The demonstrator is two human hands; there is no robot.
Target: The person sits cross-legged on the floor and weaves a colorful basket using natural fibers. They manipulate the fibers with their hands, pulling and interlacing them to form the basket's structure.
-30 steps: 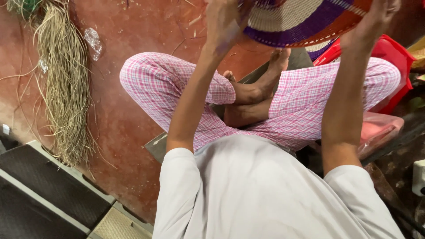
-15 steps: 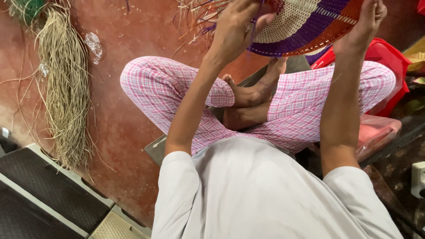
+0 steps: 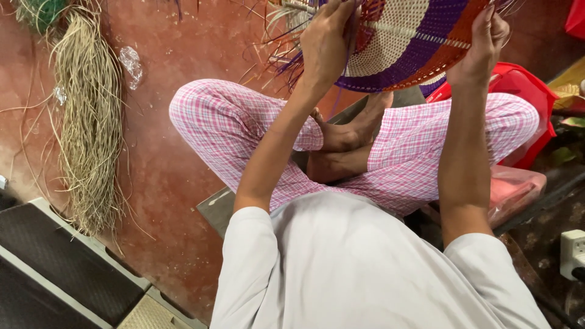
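Both hands up at 12 o'clock of the view, gripping a half-woven basket, striped purple, cream and orange-red, top cut off by the frame edge. Left hand clenched on the basket's left part, fingers curled among loose purple strands that fan out toward 9 o'clock. Right hand clamped on the right rim, thumb side facing the camera. Basket held in the air above crossed legs in pink checked trousers; bare feet tucked at centre. Person sits on the red floor. Bundle of dry straw-coloured fibre lies at 9 o'clock, well apart from the hands. Red plastic stool at 3 o'clock, just beside the right knee. White socket strip at 4 o'clock
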